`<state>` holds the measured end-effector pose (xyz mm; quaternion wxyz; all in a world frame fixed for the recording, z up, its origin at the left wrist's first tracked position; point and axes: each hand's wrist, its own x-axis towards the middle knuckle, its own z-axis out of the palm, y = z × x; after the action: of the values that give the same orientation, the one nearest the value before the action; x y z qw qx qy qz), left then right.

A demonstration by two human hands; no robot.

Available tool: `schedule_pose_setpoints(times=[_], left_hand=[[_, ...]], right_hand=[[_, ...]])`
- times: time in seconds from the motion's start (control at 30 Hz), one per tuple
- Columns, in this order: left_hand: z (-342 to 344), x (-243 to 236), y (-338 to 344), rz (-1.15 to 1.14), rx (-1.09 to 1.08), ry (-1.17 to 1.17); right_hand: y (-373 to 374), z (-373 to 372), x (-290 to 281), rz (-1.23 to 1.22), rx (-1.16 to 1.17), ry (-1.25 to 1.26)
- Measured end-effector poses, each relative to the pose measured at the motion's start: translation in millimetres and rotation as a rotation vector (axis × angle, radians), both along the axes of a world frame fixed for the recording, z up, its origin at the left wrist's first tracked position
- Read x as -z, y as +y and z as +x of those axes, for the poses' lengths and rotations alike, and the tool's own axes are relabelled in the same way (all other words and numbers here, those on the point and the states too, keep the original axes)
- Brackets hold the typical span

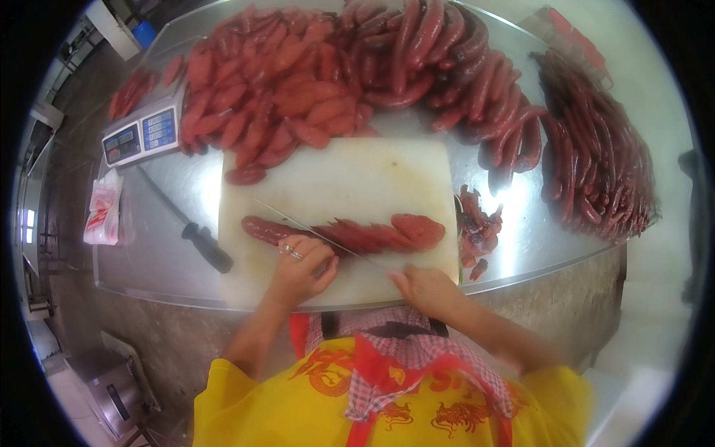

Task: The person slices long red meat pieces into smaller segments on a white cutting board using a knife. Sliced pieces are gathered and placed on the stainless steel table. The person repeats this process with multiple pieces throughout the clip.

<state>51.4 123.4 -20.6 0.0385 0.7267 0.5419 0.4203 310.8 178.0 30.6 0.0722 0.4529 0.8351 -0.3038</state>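
On a white cutting board point(335, 175) lies a red sausage point(263, 227), its right portion cut into several slanted slices point(395, 231). My left hand point(302, 264) grips the sausage from the near side with curled fingers, a ring on one finger. My right hand point(421, 287) is closed on a knife, whose long thin blade point(313, 231) crosses the sausage diagonally just beside my left fingers. The knife's handle is mostly hidden by my right hand.
Behind the board are piles of slices point(268, 82) and whole sausages point(417, 45), more at right point(588, 156). A digital scale point(140, 134), sharpening steel point(205, 242) and plastic bags point(103, 207) lie left. Trimmings point(477, 235) sit beside the board, on a metal table point(141, 272).
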Motion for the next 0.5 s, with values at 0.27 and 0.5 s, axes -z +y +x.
schedule_pose_setpoints(times=[0.27, 0.5], left_hand=[[-21, 0, -5, 0.047, -0.036, 0.107], [-20, 1, -5, -0.013, -0.079, 0.065]], right_hand=[[-26, 31, -34, -0.145, 0.150, 0.018], [-40, 47, -51, -0.124, 0.114, -0.082]])
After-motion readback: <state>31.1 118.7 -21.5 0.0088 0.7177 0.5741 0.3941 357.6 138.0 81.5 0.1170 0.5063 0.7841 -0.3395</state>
